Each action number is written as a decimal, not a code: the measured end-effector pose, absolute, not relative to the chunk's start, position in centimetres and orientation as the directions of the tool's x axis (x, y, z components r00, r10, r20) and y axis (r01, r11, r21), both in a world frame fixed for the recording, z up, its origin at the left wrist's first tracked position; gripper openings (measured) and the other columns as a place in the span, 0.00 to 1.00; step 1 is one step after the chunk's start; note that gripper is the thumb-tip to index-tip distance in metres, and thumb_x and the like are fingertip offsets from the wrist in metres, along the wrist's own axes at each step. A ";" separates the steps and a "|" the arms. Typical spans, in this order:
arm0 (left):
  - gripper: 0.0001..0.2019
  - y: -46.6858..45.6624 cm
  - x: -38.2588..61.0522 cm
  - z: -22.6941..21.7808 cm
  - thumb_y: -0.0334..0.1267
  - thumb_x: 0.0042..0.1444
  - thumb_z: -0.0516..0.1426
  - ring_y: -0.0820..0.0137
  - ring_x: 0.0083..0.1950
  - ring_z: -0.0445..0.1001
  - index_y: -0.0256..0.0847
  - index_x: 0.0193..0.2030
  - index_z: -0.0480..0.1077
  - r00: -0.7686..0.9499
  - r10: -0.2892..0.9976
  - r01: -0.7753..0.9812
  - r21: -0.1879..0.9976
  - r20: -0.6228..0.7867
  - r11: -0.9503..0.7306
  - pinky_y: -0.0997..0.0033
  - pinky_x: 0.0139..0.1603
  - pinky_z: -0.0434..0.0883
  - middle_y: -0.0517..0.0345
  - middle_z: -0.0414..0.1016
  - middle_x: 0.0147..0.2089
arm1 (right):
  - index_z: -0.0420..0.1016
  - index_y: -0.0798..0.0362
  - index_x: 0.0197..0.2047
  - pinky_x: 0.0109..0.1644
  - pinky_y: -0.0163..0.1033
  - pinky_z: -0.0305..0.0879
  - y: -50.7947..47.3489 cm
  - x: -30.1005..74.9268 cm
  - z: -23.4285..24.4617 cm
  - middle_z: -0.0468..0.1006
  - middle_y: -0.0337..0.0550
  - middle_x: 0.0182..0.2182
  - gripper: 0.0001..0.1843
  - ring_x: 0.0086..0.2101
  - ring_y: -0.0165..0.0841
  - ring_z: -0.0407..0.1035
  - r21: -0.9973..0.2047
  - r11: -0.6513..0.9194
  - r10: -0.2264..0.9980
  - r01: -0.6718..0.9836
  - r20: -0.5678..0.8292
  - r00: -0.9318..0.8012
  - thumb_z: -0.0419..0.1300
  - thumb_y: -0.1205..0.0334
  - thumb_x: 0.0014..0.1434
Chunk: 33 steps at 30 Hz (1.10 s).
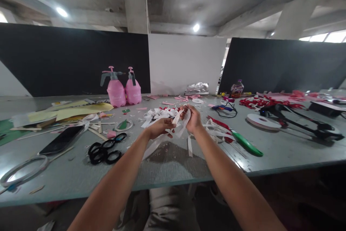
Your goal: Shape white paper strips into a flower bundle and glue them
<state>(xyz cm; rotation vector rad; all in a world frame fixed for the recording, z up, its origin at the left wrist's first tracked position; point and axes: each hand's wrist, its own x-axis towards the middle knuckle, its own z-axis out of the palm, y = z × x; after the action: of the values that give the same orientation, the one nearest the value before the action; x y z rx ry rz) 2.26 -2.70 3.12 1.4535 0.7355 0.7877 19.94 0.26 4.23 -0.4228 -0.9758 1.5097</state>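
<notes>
Applying light, even tension should help the white ribbon [181,127] stay untwisted where it hangs over the table [167,175] between the left hand [161,128], pinching it, and the right hand [194,118], curled around its upper part.

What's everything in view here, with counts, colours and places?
Ribbon: uncounted, white, centre
Ribbon scraps: many, white, centre
Spray bottles: two, pink, back left
Sheets: several, yellow, left
Phone: one, black, left
Coils: two, whitish, left
Loops: several, black, front left
Foil: one bundle, silver, back centre
Drink bottle: one, purplish, back right
Glue gun: one, blue, centre right
Handle: one, green, right
Spool: one, white, right
Scraps: many, red and pink, back right
Device: one, black, right
Table: one, grey, beneath
Panels: three, black and white, behind
Left hand: one, bare, holding ribbon
Right hand: one, bare, holding ribbon
</notes>
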 end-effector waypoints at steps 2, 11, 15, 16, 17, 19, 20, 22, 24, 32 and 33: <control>0.13 -2.9 2.5 3.4 0.45 0.48 0.63 0.74 0.29 0.69 0.37 0.32 0.69 0.545 0.835 -0.119 0.993 0.079 -0.016 0.75 0.28 0.67 0.58 0.68 0.30 | 0.67 0.51 0.27 0.23 0.31 0.63 0.1 20.1 4.4 0.72 0.36 0.24 0.14 0.20 0.25 0.64 -0.712 0.096 0.946 -0.695 0.282 -0.158 0.61 0.50 0.49; 0.16 -1.6 2.3 3.9 0.50 0.52 0.59 0.71 0.35 0.74 0.36 0.29 0.71 0.094 0.986 -0.737 0.675 0.138 -0.024 0.69 0.40 0.73 0.55 0.73 0.29 | 0.69 0.52 0.28 0.23 0.31 0.62 -0.5 19.4 3.9 0.72 0.37 0.24 0.12 0.23 0.26 0.64 -0.701 0.046 0.931 -0.712 0.289 -0.224 0.63 0.52 0.48; 0.13 -1.5 2.1 4.0 0.47 0.54 0.58 0.69 0.42 0.75 0.39 0.29 0.71 0.049 0.980 -0.829 0.556 0.191 -0.067 0.66 0.48 0.72 0.57 0.75 0.31 | 0.69 0.52 0.29 0.18 0.29 0.54 -1.1 18.4 3.6 0.69 0.34 0.23 0.15 0.18 0.22 0.57 -0.747 0.021 0.925 -0.664 0.268 -0.271 0.65 0.50 0.47; 0.13 -1.6 2.1 4.0 0.47 0.54 0.58 0.70 0.41 0.75 0.40 0.27 0.70 0.056 0.976 -0.833 0.549 0.209 -0.069 0.66 0.48 0.72 0.58 0.74 0.30 | 0.69 0.52 0.29 0.17 0.29 0.53 -1.2 18.2 3.6 0.69 0.34 0.23 0.15 0.18 0.22 0.56 -0.751 0.023 0.925 -0.660 0.266 -0.271 0.66 0.50 0.47; 0.14 -1.7 2.2 4.1 0.47 0.55 0.58 0.71 0.39 0.75 0.40 0.25 0.68 0.066 0.972 -0.833 0.549 0.225 -0.070 0.67 0.48 0.72 0.59 0.72 0.28 | 0.69 0.52 0.29 0.17 0.29 0.53 -1.3 18.0 3.6 0.69 0.33 0.23 0.15 0.18 0.22 0.56 -0.753 0.029 0.925 -0.658 0.269 -0.267 0.66 0.50 0.46; 0.14 -2.0 2.4 4.1 0.46 0.55 0.57 0.74 0.34 0.73 0.40 0.25 0.66 0.098 0.964 -0.817 0.573 0.245 -0.063 0.68 0.47 0.72 0.62 0.69 0.25 | 0.69 0.52 0.29 0.16 0.29 0.53 -1.3 17.6 3.5 0.69 0.33 0.23 0.15 0.18 0.22 0.57 -0.764 0.047 0.926 -0.644 0.275 -0.259 0.67 0.51 0.46; 0.12 -2.1 2.5 4.2 0.44 0.55 0.57 0.75 0.31 0.72 0.40 0.27 0.67 0.112 0.963 -0.802 0.595 0.245 -0.058 0.69 0.45 0.73 0.63 0.68 0.25 | 0.70 0.52 0.30 0.16 0.29 0.53 -1.2 17.4 3.4 0.69 0.33 0.22 0.15 0.18 0.23 0.58 -0.777 0.057 0.926 -0.626 0.275 -0.257 0.67 0.52 0.45; 0.07 -2.2 2.7 4.2 0.41 0.54 0.59 0.78 0.28 0.70 0.40 0.32 0.68 0.126 0.967 -0.766 0.641 0.223 -0.048 0.71 0.42 0.73 0.64 0.68 0.27 | 0.70 0.51 0.32 0.15 0.28 0.52 -0.9 17.1 3.1 0.67 0.31 0.19 0.15 0.17 0.23 0.57 -0.815 0.082 0.932 -0.574 0.267 -0.246 0.68 0.53 0.44; 0.07 -2.3 2.9 4.0 0.39 0.52 0.61 0.80 0.26 0.68 0.41 0.36 0.69 0.135 0.971 -0.732 0.680 0.197 -0.036 0.73 0.38 0.72 0.65 0.69 0.29 | 0.71 0.51 0.33 0.14 0.28 0.51 -0.6 16.9 2.8 0.64 0.29 0.16 0.16 0.15 0.22 0.55 -0.841 0.113 0.942 -0.529 0.260 -0.212 0.68 0.53 0.44; 0.13 -1.4 3.3 2.4 0.40 0.48 0.63 0.80 0.23 0.66 0.40 0.36 0.65 0.069 0.963 -0.674 0.724 0.259 -0.146 0.79 0.26 0.66 0.67 0.66 0.26 | 0.71 0.50 0.40 0.17 0.26 0.58 -0.3 16.8 2.2 0.72 0.29 0.22 0.22 0.18 0.21 0.61 -0.803 0.015 0.953 -0.596 0.192 -0.234 0.70 0.58 0.41; 0.13 -1.3 3.3 2.3 0.41 0.48 0.63 0.80 0.23 0.65 0.40 0.35 0.65 0.066 0.965 -0.674 0.725 0.254 -0.144 0.79 0.26 0.66 0.67 0.65 0.26 | 0.71 0.51 0.39 0.17 0.26 0.59 -0.2 16.9 2.1 0.72 0.30 0.22 0.21 0.18 0.21 0.61 -0.807 -0.003 0.951 -0.591 0.181 -0.252 0.71 0.58 0.41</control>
<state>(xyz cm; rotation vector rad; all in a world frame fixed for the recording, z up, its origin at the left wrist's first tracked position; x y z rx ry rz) 3.28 -1.32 2.33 0.8665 0.4428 1.5040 16.86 -0.24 2.12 -0.5091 -0.9713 1.5808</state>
